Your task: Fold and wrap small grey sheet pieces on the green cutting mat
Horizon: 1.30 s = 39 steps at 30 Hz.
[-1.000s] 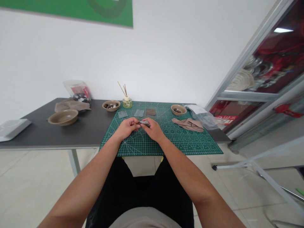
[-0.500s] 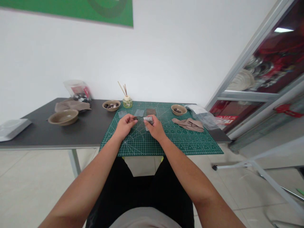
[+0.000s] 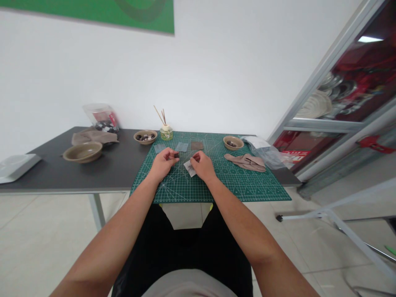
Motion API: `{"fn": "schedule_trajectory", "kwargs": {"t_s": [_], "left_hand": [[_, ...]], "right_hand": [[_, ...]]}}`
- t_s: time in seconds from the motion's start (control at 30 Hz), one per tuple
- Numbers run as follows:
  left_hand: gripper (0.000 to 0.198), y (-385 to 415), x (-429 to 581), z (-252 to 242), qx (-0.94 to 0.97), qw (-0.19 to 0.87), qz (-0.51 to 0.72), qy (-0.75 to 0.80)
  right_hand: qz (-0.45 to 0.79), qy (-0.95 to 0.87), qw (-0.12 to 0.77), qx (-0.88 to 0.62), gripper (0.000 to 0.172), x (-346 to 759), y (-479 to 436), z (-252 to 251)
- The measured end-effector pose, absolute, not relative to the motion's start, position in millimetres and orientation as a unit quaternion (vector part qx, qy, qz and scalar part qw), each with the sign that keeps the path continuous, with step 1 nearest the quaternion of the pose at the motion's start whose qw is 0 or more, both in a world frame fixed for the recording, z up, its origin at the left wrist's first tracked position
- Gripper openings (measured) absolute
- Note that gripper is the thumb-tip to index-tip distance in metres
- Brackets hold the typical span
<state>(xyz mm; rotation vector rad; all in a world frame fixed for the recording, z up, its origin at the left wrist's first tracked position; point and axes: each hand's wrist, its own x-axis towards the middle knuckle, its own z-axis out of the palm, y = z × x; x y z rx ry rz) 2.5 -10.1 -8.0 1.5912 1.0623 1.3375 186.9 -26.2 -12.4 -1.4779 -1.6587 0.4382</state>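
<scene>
My left hand point(image 3: 163, 163) is closed in a pinch over the green cutting mat point(image 3: 247, 187), with a small dark stone point(image 3: 176, 155) at its fingertips. A light grey square sheet point(image 3: 189, 169) with faint marks, perhaps the back of sandpaper, hangs tilted under the closed fingers of my right hand point(image 3: 202, 165). Whether the sheet touches the mat I cannot tell. Beyond my hands lie a blue-grey square sheet point(image 3: 181, 147), a brown one point(image 3: 197, 145) and another greyish one point(image 3: 159, 148), partly behind my left hand.
Brown bowls with stones stand at the back left point(image 3: 145, 142) and back right point(image 3: 233, 147) of the mat. A reed diffuser point(image 3: 166, 132) is near the wall. On the right lie a brown cloth point(image 3: 247, 162) and clear plastic bag point(image 3: 266, 152); another bowl point(image 3: 83, 157) sits left.
My right hand has shifted its grip; the light grey sheet has turned and now shows flatter and lower, beside the fingers. My left hand stays almost where it was with the stone.
</scene>
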Motion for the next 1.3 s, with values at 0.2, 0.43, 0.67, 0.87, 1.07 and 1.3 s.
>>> {"fn": "schedule_trajectory", "kwargs": {"t_s": [0.2, 0.43, 0.67, 0.87, 1.07, 1.3], "left_hand": [[0.026, -14, 3, -4, 0.619, 0.409, 0.515, 0.43], [0.024, -16, 4, -4, 0.629, 0.443, 0.478, 0.424], [0.014, -20, 4, -2, 0.693, 0.365, 0.435, 0.444], [0.011, -21, 5, -1, 0.726, 0.302, 0.407, 0.464], [0.019, -18, 8, -3, 0.785, 0.208, 0.329, 0.483], [0.023, -19, 14, -8, 0.856, 0.09, 0.237, 0.451]], "right_hand": [[0.179, -0.738, 0.371, -0.535, 0.008, 184, -34, -6], [0.18, -0.777, 0.404, -0.448, 0.018, 184, -35, -4], [0.199, -0.776, 0.413, -0.432, 0.026, 186, -35, -6], [0.197, -0.763, 0.422, -0.448, 0.016, 187, -35, -6], [0.15, -0.751, 0.375, -0.523, 0.008, 186, -33, -9], [0.085, -0.799, 0.309, -0.509, 0.004, 186, -29, -13]]}}
